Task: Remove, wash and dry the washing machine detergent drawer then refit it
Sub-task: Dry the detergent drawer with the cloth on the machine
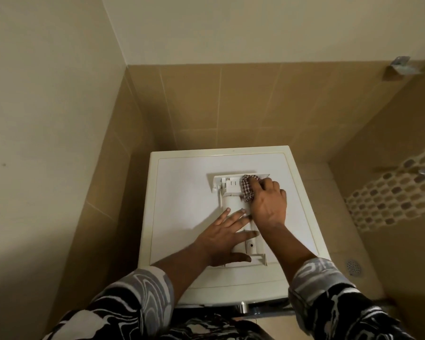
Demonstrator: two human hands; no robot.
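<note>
drawer: detergent drawer (233,204) is lying flat under both hands on the washing machine top (182,192), out of its slot, its wide front panel pointing away past the right fingertips.
left hand: left hand (221,238) is pressing down on the near half of the drawer, fingers straight and spread, pinning it and gripping nothing.
right hand: right hand (268,204) is bunching a checked cloth (248,190) in curled fingers and rubbing it on the far end of the drawer, just behind the front panel.
done: removal, clearly. Washing is looking done too, as a cloth is being used and no water is running, but I cannot tell whether the plastic is wet.
in hand: drying, judging by the cloth.
left: the part of the drawer under the left palm is going unwiped for now, then refitting. The slot is sitting below the wrists, out of sight.
</note>
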